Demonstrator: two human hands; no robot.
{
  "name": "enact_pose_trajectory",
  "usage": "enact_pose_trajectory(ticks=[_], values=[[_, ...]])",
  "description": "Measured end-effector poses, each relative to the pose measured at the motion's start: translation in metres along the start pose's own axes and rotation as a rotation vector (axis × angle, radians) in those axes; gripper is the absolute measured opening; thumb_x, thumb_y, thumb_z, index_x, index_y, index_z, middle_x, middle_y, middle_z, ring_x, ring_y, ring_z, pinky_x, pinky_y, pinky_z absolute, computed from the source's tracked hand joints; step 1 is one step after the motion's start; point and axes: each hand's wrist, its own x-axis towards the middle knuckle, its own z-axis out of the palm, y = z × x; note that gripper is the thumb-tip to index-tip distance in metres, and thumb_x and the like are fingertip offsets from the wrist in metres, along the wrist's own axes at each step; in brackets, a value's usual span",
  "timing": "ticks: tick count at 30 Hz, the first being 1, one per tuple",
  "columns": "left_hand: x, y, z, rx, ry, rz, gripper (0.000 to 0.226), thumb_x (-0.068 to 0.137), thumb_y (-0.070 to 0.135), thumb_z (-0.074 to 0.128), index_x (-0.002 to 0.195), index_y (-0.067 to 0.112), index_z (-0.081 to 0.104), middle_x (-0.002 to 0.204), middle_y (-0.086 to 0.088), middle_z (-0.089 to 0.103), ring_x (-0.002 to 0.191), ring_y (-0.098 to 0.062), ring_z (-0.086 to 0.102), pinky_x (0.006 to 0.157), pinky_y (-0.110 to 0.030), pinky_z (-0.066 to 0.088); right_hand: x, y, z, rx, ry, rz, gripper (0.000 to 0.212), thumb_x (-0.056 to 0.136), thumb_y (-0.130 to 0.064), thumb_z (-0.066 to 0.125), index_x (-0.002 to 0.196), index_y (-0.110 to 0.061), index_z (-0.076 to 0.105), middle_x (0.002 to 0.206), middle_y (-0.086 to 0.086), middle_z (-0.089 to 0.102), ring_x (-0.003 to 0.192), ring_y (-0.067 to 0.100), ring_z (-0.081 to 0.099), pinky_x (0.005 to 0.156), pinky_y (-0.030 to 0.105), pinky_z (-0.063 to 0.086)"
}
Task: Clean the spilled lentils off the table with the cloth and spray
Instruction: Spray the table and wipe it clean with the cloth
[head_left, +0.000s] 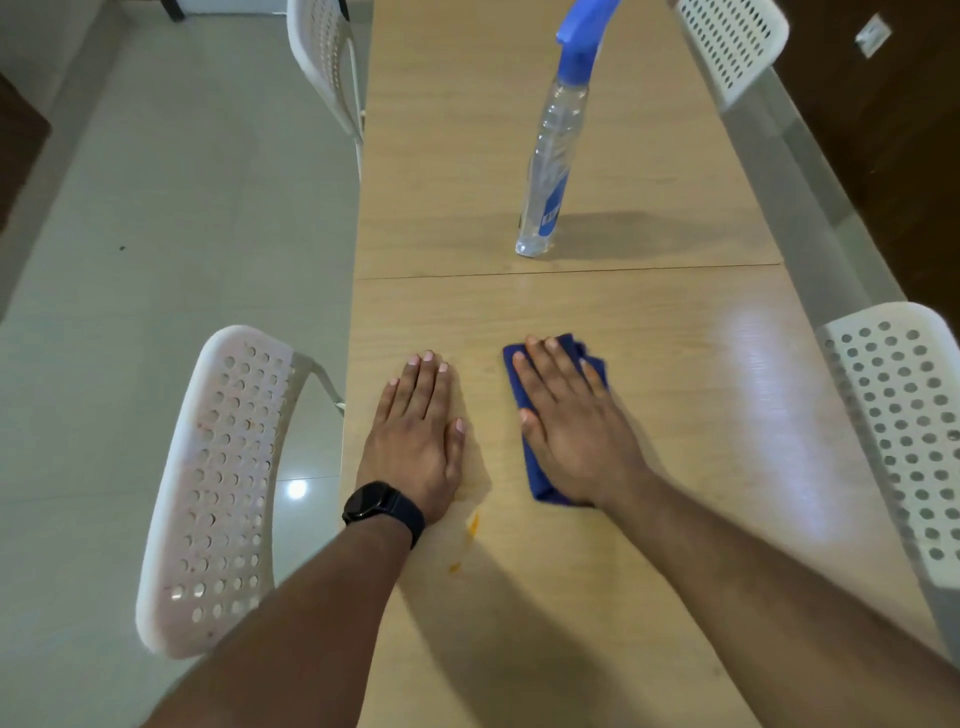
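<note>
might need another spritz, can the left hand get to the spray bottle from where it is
Probably yes. The left hand lies flat and empty on the table, and the bare wood between it and the upright spray bottle holds nothing. The bottle stands farther up the table, so it would take a forward stretch.

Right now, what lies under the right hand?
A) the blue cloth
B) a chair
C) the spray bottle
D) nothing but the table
A: the right hand lies flat on the blue cloth, while the spray bottle stands apart, farther up the table.
</note>
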Motion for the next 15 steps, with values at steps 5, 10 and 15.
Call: enact_pose_trajectory(ticks=[5,10,15], values=[[0.001,-0.001,0.002,0.006,0.004,0.002,0.066,0.107,0.04,0.02,0.167,0.014,0.011,0.174,-0.003,0.002,0.161,-0.016,-0.007,0.131,-0.042,0.006,0.088,-0.009,-0.002,0.001,0.044,0.14,0.067,0.107,-0.042,0.027,0.168,-0.018,0.013,0.176,0.002,0.008,0.162,0.022,0.005,0.129,0.049,0.014],[0.0,0.0,0.002,0.024,0.01,0.002,0.065,0.106,0.038,0.02,0.166,0.014,0.014,0.174,-0.004,0.006,0.161,-0.016,-0.003,0.131,-0.041,0.008,0.092,-0.051,0.0,0.033,0.033,0.042,0.068,0.107,-0.043,0.026,0.168,-0.019,0.011,0.176,0.001,0.005,0.162,0.02,0.001,0.13,0.049,0.011],[-0.003,0.002,0.001,0.02,0.011,-0.041,0.066,0.105,0.036,0.021,0.166,0.01,0.012,0.174,-0.005,0.004,0.161,-0.015,-0.005,0.131,-0.04,0.006,0.004,-0.04,0.001,0.055,-0.009,-0.142,0.066,0.109,-0.041,0.027,0.168,-0.022,0.006,0.176,-0.003,-0.004,0.161,0.013,-0.01,0.131,0.042,0.005]])
